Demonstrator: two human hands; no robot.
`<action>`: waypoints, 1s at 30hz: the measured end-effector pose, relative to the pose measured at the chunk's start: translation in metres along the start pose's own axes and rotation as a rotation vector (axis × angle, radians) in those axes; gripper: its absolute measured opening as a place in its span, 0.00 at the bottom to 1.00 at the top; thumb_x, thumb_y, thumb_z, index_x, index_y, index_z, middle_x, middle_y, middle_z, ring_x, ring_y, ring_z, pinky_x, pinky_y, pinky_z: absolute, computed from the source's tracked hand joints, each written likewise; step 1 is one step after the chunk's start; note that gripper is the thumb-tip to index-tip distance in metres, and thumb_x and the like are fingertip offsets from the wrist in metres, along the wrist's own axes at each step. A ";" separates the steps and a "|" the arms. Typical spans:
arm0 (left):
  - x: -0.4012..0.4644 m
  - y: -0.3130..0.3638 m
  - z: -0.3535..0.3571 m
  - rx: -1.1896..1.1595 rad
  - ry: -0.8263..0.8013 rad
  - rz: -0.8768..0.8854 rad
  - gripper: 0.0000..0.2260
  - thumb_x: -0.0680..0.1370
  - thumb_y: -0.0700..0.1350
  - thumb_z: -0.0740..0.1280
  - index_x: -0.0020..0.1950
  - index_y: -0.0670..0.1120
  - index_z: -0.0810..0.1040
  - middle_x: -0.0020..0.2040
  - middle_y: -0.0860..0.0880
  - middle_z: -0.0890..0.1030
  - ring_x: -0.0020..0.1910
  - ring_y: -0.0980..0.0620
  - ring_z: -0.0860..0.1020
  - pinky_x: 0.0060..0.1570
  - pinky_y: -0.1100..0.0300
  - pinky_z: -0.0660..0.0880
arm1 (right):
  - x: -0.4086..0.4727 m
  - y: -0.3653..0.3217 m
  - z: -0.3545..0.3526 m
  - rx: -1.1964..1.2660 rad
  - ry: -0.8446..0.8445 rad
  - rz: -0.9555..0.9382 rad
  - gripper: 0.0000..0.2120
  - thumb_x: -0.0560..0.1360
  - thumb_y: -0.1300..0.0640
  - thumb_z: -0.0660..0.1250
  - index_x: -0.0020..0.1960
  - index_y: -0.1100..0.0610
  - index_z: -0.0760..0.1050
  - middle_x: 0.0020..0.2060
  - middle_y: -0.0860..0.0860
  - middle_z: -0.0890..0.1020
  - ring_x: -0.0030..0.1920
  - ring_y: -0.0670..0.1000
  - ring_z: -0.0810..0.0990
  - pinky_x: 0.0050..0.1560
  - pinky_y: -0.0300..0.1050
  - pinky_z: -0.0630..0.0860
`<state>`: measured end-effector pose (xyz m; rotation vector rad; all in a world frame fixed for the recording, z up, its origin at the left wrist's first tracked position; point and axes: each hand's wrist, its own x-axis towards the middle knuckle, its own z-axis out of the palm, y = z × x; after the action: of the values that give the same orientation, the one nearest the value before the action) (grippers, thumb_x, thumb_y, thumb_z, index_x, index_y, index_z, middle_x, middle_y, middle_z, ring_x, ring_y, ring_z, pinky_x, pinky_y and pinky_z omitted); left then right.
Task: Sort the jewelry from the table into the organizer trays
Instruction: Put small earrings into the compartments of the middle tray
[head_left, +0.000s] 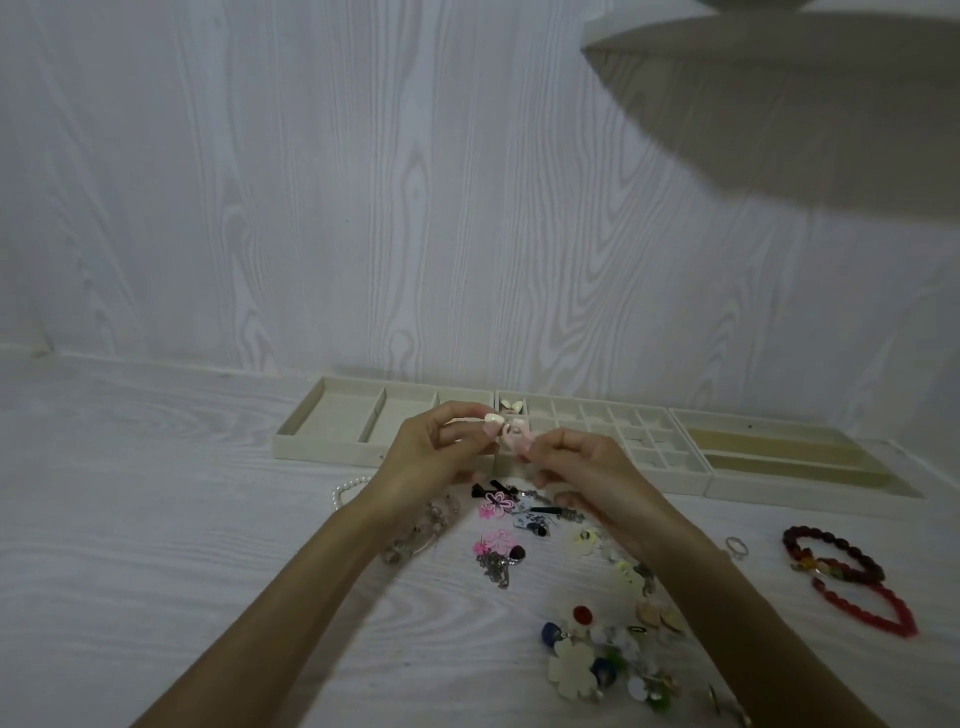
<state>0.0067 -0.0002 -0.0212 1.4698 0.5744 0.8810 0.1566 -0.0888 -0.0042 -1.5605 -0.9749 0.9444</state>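
Observation:
My left hand (434, 449) and my right hand (587, 467) meet above the table's middle, fingertips together. Between them they pinch a small pale pink and white jewelry piece (506, 431); its exact shape is unclear. Behind the hands lie three cream organizer trays: a left tray (332, 426) with wide compartments, a middle tray (644, 431) with many small cells, and a right tray (789, 457) with long slots. A white piece (510, 404) sits in a far cell of the middle tray. Loose jewelry (511, 525) lies below my hands.
Pink flower earrings (496, 504), a chain (496, 566), a pearl strand (345, 491) and a clear bead bracelet (415, 540) lie near my wrists. Red bead bracelets (852, 577) and a ring (736, 546) lie right. Several flower pieces (597, 660) are heaped at the front. A wood-grain wall stands behind.

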 end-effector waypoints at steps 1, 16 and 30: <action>0.002 0.002 0.000 0.001 0.002 0.002 0.06 0.76 0.41 0.68 0.52 0.46 0.80 0.45 0.48 0.85 0.44 0.57 0.83 0.38 0.64 0.79 | 0.000 0.000 0.000 -0.053 -0.006 -0.012 0.09 0.71 0.52 0.72 0.46 0.57 0.80 0.43 0.56 0.83 0.36 0.45 0.77 0.34 0.35 0.73; 0.113 -0.014 -0.015 0.826 -0.134 0.129 0.04 0.74 0.49 0.71 0.47 0.54 0.78 0.42 0.56 0.81 0.44 0.54 0.80 0.53 0.49 0.77 | 0.088 -0.013 -0.035 -0.619 0.047 -0.149 0.10 0.75 0.61 0.64 0.51 0.52 0.82 0.37 0.51 0.83 0.36 0.46 0.78 0.39 0.35 0.72; 0.135 -0.020 -0.017 0.726 -0.322 0.040 0.07 0.77 0.41 0.68 0.53 0.41 0.79 0.42 0.49 0.81 0.43 0.53 0.79 0.52 0.57 0.75 | 0.121 -0.003 -0.031 -0.527 -0.177 -0.081 0.11 0.70 0.53 0.74 0.52 0.52 0.83 0.42 0.51 0.82 0.42 0.42 0.80 0.45 0.32 0.73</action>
<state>0.0749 0.1193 -0.0180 2.2323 0.6544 0.4520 0.2286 0.0128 -0.0078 -1.8695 -1.4891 0.8160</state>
